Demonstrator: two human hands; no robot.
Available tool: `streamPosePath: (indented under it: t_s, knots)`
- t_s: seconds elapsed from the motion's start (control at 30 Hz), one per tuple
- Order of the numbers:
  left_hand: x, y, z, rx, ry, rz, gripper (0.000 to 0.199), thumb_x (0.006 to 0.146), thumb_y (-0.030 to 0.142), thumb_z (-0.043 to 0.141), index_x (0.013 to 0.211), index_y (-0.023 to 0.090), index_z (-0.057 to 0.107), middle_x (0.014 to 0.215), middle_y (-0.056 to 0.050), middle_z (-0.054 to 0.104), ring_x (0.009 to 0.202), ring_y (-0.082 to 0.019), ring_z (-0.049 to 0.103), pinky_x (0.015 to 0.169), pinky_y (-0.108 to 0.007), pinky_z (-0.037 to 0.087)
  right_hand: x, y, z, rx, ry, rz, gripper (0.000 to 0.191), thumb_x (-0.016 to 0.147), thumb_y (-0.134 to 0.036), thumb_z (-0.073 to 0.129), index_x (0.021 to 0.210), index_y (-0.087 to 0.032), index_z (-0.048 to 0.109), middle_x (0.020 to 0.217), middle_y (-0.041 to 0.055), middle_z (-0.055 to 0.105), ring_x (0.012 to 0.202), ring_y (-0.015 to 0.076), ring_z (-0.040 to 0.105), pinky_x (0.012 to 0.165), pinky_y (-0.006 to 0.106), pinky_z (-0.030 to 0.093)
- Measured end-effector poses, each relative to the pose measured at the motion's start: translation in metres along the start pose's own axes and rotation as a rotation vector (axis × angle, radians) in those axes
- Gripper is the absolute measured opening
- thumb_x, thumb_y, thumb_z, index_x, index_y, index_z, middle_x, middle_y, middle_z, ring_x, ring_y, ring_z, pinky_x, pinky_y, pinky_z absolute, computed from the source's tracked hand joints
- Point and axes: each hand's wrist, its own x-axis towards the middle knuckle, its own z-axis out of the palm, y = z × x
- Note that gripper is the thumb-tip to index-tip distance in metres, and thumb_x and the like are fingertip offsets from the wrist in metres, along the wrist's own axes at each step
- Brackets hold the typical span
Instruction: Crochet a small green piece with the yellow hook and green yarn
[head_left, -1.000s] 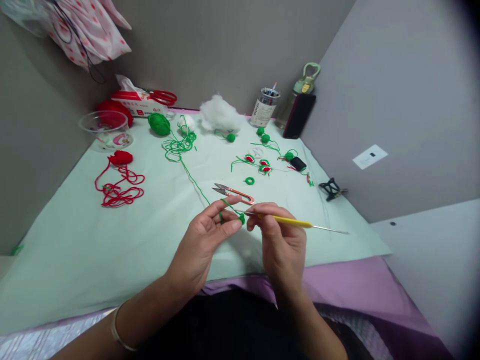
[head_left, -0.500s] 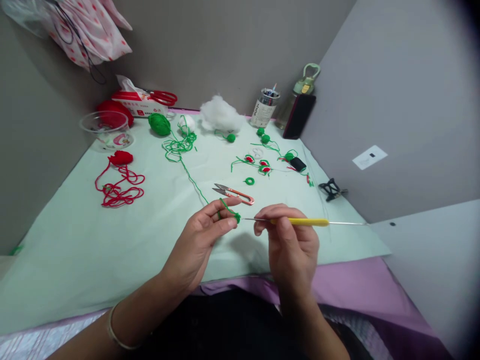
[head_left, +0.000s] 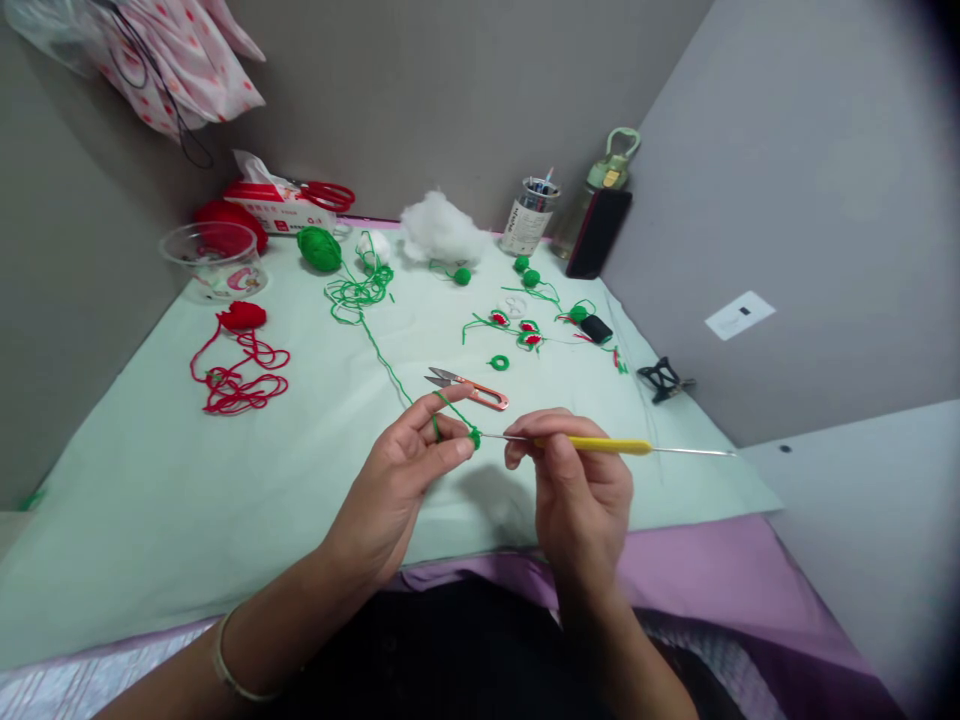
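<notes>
Between thumb and fingers, my left hand pinches a small green crochet piece, and green yarn loops over its raised index finger and runs back to a green ball. My right hand is closed on the yellow handle of a crochet hook. The metal tip of the hook touches the right side of the green piece. Just beyond my left fingertips lie orange-handled thread snips. A small green ring rests behind them.
Red yarn lies tangled at left beside a clear tub. White stuffing, a pen jar, a bottle and a phone stand at the back. Red-green pieces and a black clip lie at right.
My right hand has moved slightly left, bringing the hook tip from a small gap to the green piece. My left index finger has lifted a little, with the yarn straighter.
</notes>
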Motion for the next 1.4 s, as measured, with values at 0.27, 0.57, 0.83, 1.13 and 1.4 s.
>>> streamPosePath:
  t_s: [0.27,0.57,0.83,1.13,1.4]
  knots:
    - [-0.002,-0.001,0.000,0.021,0.010,0.018,0.037,0.084,0.023,0.077,0.121,0.030,0.073,0.087,0.002,0.057,0.090,-0.014,0.049,0.091,-0.027,0.037,-0.001,0.001,0.000,-0.020,0.002,0.008,0.019,0.101,-0.023,0.057,0.097,-0.023,0.076,0.091,0.0029,0.069,0.072,0.0140,0.061,0.071,0.033,0.050]
    - [-0.001,-0.003,-0.001,0.029,0.001,0.049,0.040,0.083,0.022,0.079,0.123,0.029,0.073,0.084,0.002,0.056,0.086,-0.014,0.050,0.088,-0.026,0.039,-0.002,0.002,0.002,-0.014,0.003,0.011,0.019,0.101,-0.023,0.057,0.097,-0.023,0.075,0.090,0.0034,0.069,0.072,0.0145,0.061,0.071,0.033,0.050]
    - [-0.001,0.000,0.001,0.011,0.008,0.004,0.060,0.081,0.020,0.081,0.138,0.027,0.063,0.080,0.004,0.060,0.082,-0.012,0.055,0.087,-0.026,0.041,-0.002,0.004,0.003,0.050,-0.018,0.073,0.018,0.100,-0.028,0.058,0.095,-0.022,0.074,0.090,0.0039,0.069,0.070,0.0138,0.061,0.067,0.031,0.052]
    - [-0.003,-0.006,0.002,-0.006,0.016,0.015,0.084,0.079,0.022,0.085,0.153,0.026,0.046,0.079,0.003,0.066,0.078,-0.013,0.059,0.085,-0.027,0.045,-0.019,0.010,0.006,-0.556,-0.066,-0.331,0.038,0.090,-0.008,0.067,0.117,-0.034,0.076,0.106,0.0068,0.071,0.095,0.0210,0.068,0.078,0.037,0.057]
    - [0.001,0.003,-0.006,-0.248,-0.050,-0.198,0.048,0.083,0.019,0.080,0.129,0.021,0.070,0.067,0.008,0.050,0.051,-0.003,0.031,0.085,-0.024,0.047,-0.004,0.004,0.004,-0.124,0.066,-0.044,0.017,0.098,-0.018,0.060,0.098,-0.026,0.076,0.087,0.0023,0.069,0.072,0.0147,0.064,0.069,0.032,0.054]
